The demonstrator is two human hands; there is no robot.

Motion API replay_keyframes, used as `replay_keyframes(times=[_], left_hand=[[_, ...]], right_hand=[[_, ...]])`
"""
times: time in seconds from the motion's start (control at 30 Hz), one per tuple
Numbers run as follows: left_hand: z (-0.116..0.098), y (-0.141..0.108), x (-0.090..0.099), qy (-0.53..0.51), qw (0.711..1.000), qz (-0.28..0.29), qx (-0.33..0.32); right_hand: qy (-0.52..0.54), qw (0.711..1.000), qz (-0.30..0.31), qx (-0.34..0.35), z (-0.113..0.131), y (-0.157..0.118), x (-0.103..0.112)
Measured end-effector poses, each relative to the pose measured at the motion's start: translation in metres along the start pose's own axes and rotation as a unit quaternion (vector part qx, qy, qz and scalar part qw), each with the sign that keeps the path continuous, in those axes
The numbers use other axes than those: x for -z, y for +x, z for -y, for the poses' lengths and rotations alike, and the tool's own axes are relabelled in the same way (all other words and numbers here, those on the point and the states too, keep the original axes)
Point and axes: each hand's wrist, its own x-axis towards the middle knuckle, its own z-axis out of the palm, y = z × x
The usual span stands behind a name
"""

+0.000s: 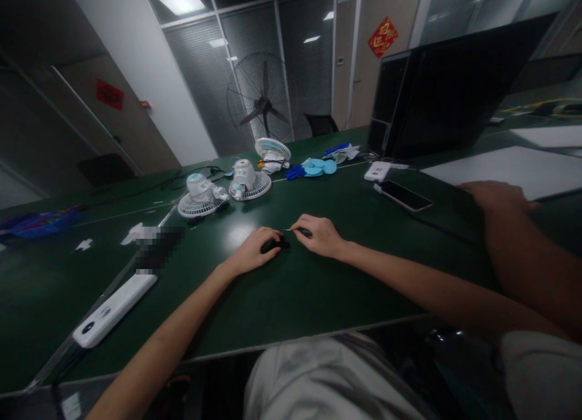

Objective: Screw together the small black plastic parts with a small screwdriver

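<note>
Nearest: pale clothing (327, 377) on the lap, cut off by the bottom edge. Under the table edge it's too dark to sort out.

Green table (254, 311), both hands over it. Left hand (254, 250) is closed on a small black part (269, 245), pinched between thumb and fingers. The fingers hide some of it; one end pokes out toward the right hand. Can't tell what it is, or whether it rests on the tabletop.

Right hand (321, 235) grips a thin tool (305, 232): dark handle, mostly covered by the fingers, fine bright tip pointing at the left fingertips. Tip sits just beside the black part; contact unclear, too small to read.

Left side: white power strip (113, 311), far end running into a pixelated block (159, 250), content there unreadable.

Right side: co-worker's arm (531, 244), cut off by the frame, hand over a white sheet (509, 168), fingers hard to make out. Phone (406, 195) near it, screen dark, white box (377, 171) just behind.

Further back: three small white fans (248, 182), blue items (313, 167) beside them, shapes unclear. Big dark monitor (454, 93) blocks the view behind it. Large fan (262, 105) past the table, blurry.
</note>
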Motion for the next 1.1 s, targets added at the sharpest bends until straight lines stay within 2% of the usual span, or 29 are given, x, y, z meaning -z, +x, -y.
replay_keyframes(times=[0.07,0.17,0.33,0.47,0.63,0.83,1.1], left_hand=[[0.008,-0.001,0.006,0.021,1.0,0.0,0.016],[0.033,-0.008,0.02,0.056,0.997,-0.017,0.056],[0.086,-0.034,0.045,0.106,0.982,-0.064,0.14],[0.115,-0.054,0.058,0.127,0.97,-0.096,0.186],[0.134,-0.061,0.058,0.133,0.961,-0.14,0.198],[0.152,-0.057,0.051,0.126,0.96,-0.145,0.204],[0.156,-0.063,0.058,0.119,0.949,-0.173,0.236]], right_hand=[[0.006,1.0,0.002,0.001,0.0,0.0,0.001],[0.015,1.0,0.006,0.005,0.001,-0.001,0.003],[0.022,1.0,0.014,0.011,0.002,-0.001,0.003],[0.022,1.0,0.014,0.012,0.003,-0.001,0.004],[0.02,1.0,0.017,0.013,0.004,0.0,0.005],[0.016,1.0,0.02,0.014,0.003,-0.001,0.004],[0.017,0.999,0.024,0.016,0.005,0.0,0.005]])
